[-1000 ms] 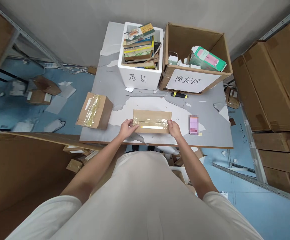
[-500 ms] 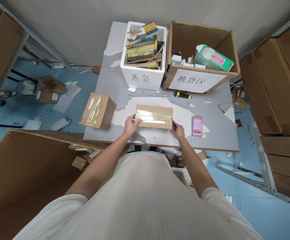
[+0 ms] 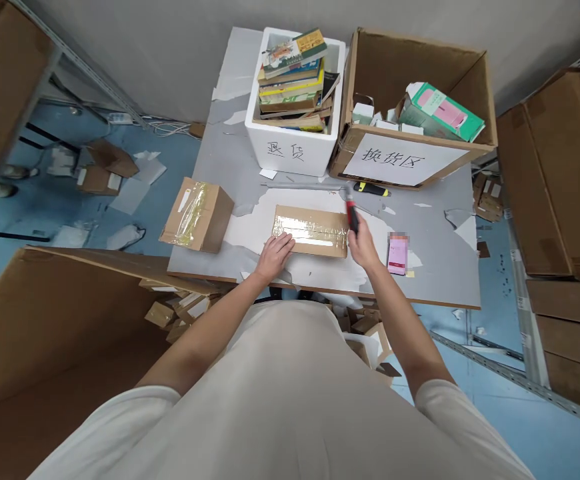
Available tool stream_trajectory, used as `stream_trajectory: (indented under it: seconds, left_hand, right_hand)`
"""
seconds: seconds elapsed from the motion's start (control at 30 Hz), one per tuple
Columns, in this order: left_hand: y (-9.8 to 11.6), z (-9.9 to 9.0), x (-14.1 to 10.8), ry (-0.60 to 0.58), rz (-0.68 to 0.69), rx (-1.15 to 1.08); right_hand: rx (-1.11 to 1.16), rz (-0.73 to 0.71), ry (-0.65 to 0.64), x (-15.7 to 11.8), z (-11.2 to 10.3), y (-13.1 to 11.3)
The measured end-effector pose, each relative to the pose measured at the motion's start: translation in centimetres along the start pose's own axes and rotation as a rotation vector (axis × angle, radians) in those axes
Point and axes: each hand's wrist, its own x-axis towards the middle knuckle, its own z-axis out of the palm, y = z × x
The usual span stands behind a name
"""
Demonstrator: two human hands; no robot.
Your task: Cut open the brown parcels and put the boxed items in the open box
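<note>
My left hand (image 3: 275, 257), fingers lightly spread, presses the taped carton (image 3: 311, 231) near the table's (image 3: 430, 280) front edge, beneath my fingertips.

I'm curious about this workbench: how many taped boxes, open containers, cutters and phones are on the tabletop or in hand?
Taped boxes: 2 (long box, bulkier box)
Open containers: 2 (white bin, large carton)
Cutters: 2 (red-and-black cutter in the right hand, yellow-and-black cutter)
Phones: 1 (pink-screened phone)
Total: 7
</note>
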Motion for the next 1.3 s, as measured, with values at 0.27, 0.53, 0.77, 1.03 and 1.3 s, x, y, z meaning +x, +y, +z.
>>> stream_trajectory:
  seconds: [0.27,0.53,0.77,1.03,1.3]
  left_hand:
    - [-0.3,0.4,0.0,0.038,0.017,-0.026]
    - [-0.3,0.4,0.0,0.064,0.019,-0.09]
    - [-0.5,0.2,0.1,0.043,0.023,-0.072]
    - [-0.9,0.5,0.1,0.061,0.055,0.009]
    - [-1.1,0.5,0.2,0.066,0.071,0.018]
  right_hand:
    - [-0.34,-0.409,-0.556,4.4,1.4,-7.3]
    - [-0.432,-0.465,-0.588,5.2,1.9,-7.8]
    - [-0.479,-0.459,-0.628,5.7,1.5,-7.8]
    - [-0.662,-0.431,-0.693,5.8,0.4,-10.3]
    - [-0.731,-0.443,-0.729,5.4,0.1,-9.5]
